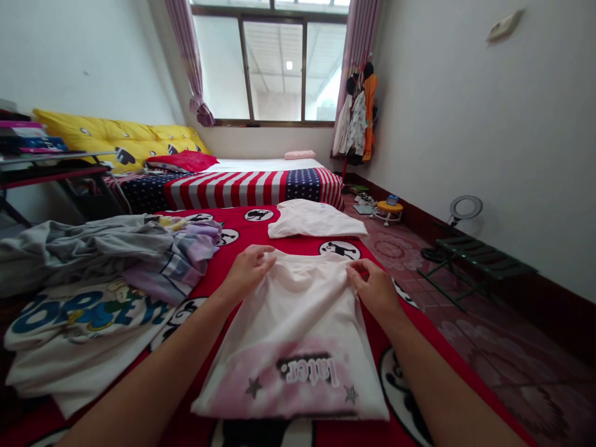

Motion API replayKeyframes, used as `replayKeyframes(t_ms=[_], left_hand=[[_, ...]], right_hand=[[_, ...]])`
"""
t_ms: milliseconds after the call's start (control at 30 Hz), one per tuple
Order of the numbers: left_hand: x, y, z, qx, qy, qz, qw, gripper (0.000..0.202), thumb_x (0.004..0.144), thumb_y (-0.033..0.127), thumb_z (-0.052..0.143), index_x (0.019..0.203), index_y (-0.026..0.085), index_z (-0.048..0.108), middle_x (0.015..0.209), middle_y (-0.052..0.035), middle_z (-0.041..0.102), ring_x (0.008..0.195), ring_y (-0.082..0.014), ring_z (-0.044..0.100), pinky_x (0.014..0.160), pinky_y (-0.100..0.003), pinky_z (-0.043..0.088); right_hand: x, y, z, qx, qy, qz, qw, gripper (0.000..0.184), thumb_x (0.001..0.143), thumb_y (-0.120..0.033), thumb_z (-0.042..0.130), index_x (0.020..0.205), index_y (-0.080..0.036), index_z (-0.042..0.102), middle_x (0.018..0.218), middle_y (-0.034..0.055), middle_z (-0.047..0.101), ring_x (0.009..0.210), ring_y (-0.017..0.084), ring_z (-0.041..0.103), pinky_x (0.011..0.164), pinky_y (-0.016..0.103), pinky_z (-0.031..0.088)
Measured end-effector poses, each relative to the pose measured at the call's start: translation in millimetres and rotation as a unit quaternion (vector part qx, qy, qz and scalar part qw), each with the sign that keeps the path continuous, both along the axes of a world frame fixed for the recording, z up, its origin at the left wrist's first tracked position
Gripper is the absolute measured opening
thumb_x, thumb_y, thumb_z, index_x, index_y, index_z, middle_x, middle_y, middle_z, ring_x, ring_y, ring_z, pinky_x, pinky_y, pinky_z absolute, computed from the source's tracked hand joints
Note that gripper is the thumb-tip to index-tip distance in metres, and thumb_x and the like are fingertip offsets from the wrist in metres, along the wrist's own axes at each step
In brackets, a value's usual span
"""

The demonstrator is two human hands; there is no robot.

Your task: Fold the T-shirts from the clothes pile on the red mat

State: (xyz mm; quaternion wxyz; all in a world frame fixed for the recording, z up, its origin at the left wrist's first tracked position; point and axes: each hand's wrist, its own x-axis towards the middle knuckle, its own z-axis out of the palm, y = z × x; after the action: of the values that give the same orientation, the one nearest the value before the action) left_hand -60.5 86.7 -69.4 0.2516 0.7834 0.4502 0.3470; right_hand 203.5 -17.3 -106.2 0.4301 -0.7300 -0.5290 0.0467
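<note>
One white shirt [307,310] is lying on a red cloth [246,230] in the head view, its "later." print sitting nearest the person. The left hand [251,270] is pinching its far left corner, fingers curled nearly together; the right hand [375,288] is pinching the far right corner between thumb and forefinger. Another white garment [314,220] is lying just beyond, while heaped clothes [93,254] are resting leftward.

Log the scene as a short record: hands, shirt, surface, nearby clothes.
left hand: touching the white shirt at its far left corner
right hand: touching its far right corner
shirt print: "later.", upside down in view
surface: red cover with round black-and-white motifs
beyond shirt: folded white garment
left side: heaped grey clothing
</note>
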Motion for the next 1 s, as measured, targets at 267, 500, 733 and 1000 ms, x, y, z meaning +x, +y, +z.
replayKeyframes(t_ms=[267, 500, 733, 1000], left_hand=[[-16.1, -3.9, 16.7, -0.029, 0.096, -0.165, 0.981, 0.03, 0.065, 0.037, 0.073, 0.088, 0.018, 0.074, 0.082, -0.0025, 0.068, 0.072, -0.0166, 0.057, 0.065, -0.024, 0.043], [-30.3, -3.9, 28.9, -0.02, 0.191, -0.17, 0.966, 0.026, 0.073, 0.034, 0.066, 0.095, 0.024, 0.076, 0.083, -0.003, 0.07, 0.073, -0.0177, 0.06, 0.062, -0.023, 0.04], [-25.2, -8.1, 30.1, 0.063, 0.223, -0.156, 0.96, 0.011, 0.062, 0.015, 0.067, 0.071, 0.02, 0.072, 0.097, -0.0044, 0.062, 0.077, -0.0166, 0.059, 0.068, -0.024, 0.043], [-29.5, -18.9, 49.2, 0.01, 0.201, -0.202, 0.959, 0.01, 0.062, 0.024, 0.07, 0.072, 0.02, 0.068, 0.071, 0.0011, 0.061, 0.066, -0.0143, 0.054, 0.059, -0.022, 0.038]], right_hand=[[-17.5, -3.7, -0.3, -0.016, -0.026, 0.078, 0.996, 0.046, 0.093, -0.048, 0.041, 0.126, -0.023, 0.061, 0.1, 0.0092, 0.072, 0.089, 0.025, 0.066, 0.075, 0.034, 0.047], [-11.6, -2.6, -0.1, -0.08, -0.046, 0.094, 0.991, 0.034, 0.083, -0.041, 0.058, 0.113, -0.027, 0.068, 0.07, 0.0006, 0.067, 0.067, 0.02, 0.062, 0.061, 0.03, 0.042], [-15.6, -10.7, 14.3, 0.092, -0.149, 0.129, 0.976, 0.008, 0.071, -0.014, 0.061, 0.07, -0.021, 0.061, 0.105, 0.0055, 0.062, 0.096, 0.021, 0.059, 0.078, 0.03, 0.046], [-11.7, -27.8, 43.5, -0.009, -0.172, 0.306, 0.936, 0.011, 0.073, -0.024, 0.068, 0.084, -0.026, 0.069, 0.091, 0.0029, 0.069, 0.085, 0.019, 0.061, 0.075, 0.029, 0.047]])
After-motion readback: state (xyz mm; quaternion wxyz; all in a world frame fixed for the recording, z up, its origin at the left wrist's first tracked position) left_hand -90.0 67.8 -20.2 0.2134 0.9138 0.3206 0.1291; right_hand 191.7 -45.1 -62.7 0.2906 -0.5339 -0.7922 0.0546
